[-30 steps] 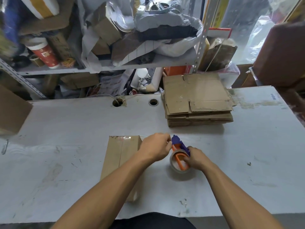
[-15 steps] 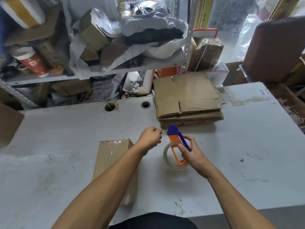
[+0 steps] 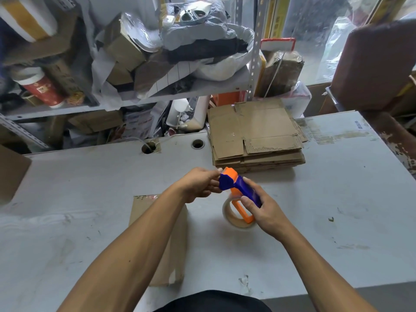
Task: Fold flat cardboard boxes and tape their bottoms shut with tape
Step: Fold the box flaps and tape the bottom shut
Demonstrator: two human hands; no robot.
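Tape dispenser [image 3: 239, 190], orange and blue plastic with a clear tape roll [image 3: 236, 218] hanging from it, sits raised over the middle of the grey, scuffed table [image 3: 337, 199]. We grip its handle with our right hand [image 3: 264, 210], fingers curled round it. Our left hand [image 3: 199, 184] pinches at the blue head end; what it pinches we cannot tell. Folded brown cardboard box [image 3: 157, 239] lies under our left forearm, tape glinting on its far end. Flat corrugated boxes [image 3: 256, 136] are stacked at the table's far edge.
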